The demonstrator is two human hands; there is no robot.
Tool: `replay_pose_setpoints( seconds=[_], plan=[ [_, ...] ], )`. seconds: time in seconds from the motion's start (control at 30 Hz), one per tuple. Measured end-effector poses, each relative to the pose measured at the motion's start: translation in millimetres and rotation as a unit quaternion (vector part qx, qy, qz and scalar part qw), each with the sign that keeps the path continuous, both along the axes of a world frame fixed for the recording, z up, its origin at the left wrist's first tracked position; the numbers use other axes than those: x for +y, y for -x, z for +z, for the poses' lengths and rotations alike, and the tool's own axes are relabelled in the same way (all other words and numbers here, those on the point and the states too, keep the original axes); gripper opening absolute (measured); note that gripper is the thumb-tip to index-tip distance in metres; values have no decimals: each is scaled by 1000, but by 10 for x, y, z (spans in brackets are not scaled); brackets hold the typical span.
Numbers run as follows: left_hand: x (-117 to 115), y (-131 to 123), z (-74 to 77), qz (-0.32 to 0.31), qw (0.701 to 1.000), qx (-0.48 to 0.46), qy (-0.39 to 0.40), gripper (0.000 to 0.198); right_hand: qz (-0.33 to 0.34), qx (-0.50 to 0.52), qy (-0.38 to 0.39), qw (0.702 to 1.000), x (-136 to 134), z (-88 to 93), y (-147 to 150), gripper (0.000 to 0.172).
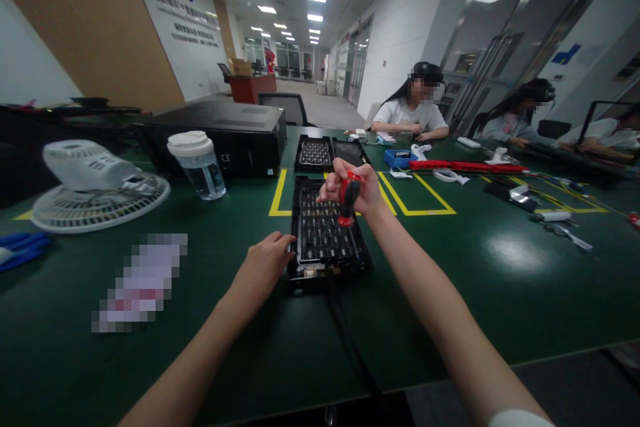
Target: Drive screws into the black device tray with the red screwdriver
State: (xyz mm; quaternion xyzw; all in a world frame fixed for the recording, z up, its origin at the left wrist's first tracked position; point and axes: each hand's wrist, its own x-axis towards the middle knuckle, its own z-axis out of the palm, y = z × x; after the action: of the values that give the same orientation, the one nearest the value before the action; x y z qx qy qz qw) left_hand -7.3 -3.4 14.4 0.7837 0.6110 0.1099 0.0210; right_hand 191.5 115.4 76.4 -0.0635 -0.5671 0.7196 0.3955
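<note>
In the head view, a black rectangular case [320,239] lies on the green table, its inside showing a grid of rounded, shiny cells. My right hand [361,188] is closed around the red and black handle of a screwdriver [349,203]. The screwdriver's thin shaft slants down to the right side of the case near its front; whether the tip sits on a screw is too small to tell. At the case's left edge is my left hand [270,255], with its fingers closed on the rim. A black cable [345,333] runs from the case's front toward me.
Behind the case lies another open black case [315,152]. A white fan [100,180], a lidded cup [200,167] and a large black box [240,133] stand left. To the right are a blue tray [399,159], a red strip [465,165] and cables. Several people sit beyond.
</note>
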Motion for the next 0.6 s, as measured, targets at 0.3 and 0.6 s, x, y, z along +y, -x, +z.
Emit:
replay_pose_setpoints(
  seconds=[0.3, 0.6],
  plan=[
    [6, 16, -32, -8, 1000, -7, -17, 27, -2, 2, 6, 1000, 133, -138, 29, 29],
    [13, 8, -29, -1, 1000, -2, -12, 28, 97, 33, -3, 995, -11, -119, 108, 31]
  ],
)
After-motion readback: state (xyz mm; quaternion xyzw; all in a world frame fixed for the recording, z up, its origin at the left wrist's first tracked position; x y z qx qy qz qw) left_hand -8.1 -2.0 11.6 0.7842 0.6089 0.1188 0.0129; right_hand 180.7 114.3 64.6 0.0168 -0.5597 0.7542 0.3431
